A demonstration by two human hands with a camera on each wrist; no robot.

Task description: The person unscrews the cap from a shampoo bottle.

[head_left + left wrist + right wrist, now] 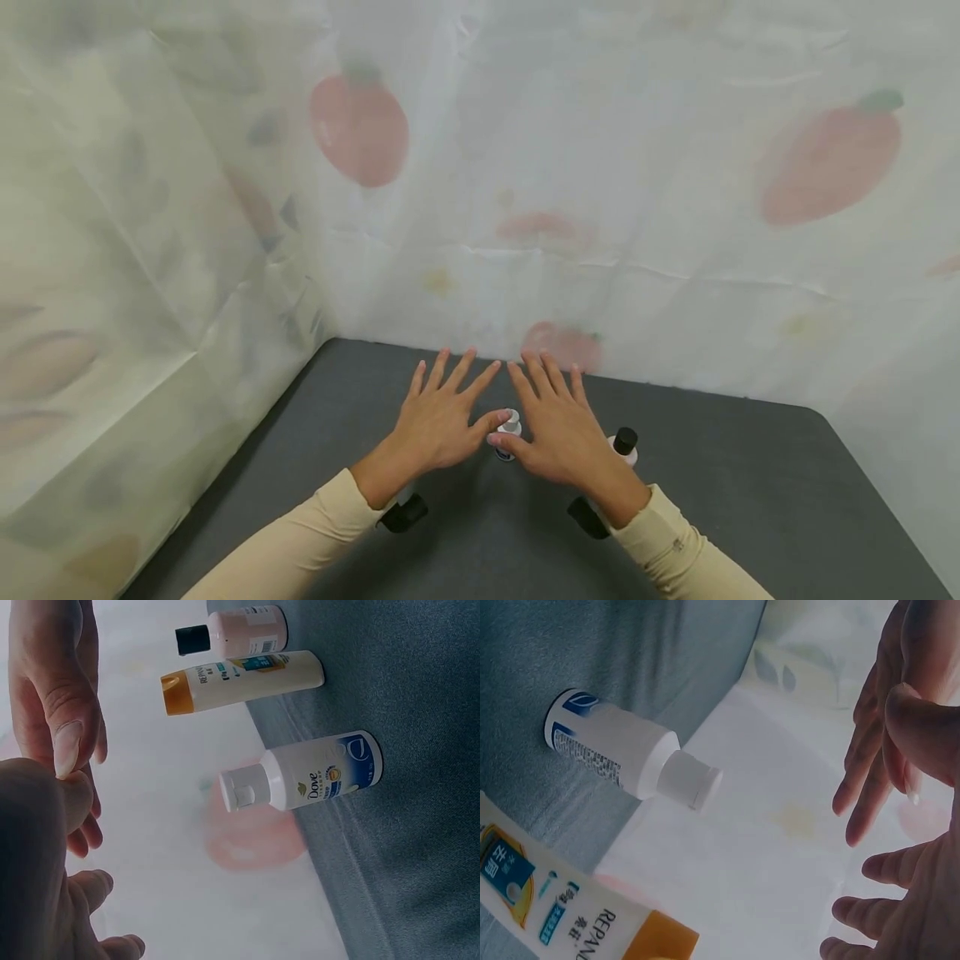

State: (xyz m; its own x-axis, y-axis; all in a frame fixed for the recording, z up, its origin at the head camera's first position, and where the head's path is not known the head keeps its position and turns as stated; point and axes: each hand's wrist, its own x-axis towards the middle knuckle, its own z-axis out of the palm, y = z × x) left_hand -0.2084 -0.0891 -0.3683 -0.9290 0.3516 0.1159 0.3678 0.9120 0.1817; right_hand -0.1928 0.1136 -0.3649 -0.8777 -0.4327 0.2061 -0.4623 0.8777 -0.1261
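Note:
My left hand (437,425) and right hand (562,437) are held out above the table, palms down with fingers straight and spread. Their thumbs come close together; whether they touch I cannot tell. Neither hand holds anything. Below the thumbs stands a white Dove bottle (322,772) with a white flip cap, partly covered in the head view. A cream bottle with an orange cap (251,681), hidden behind the right hand in the head view, stands beside a pale pink bottle (623,450) with a black cap, near the right wrist.
The dark grey table (720,492) has a rounded far right corner. A white sheet (660,208) printed with fruit hangs along the back, and another sheet (112,275) runs down the left side. Black wrist mounts (403,513) sit under both wrists.

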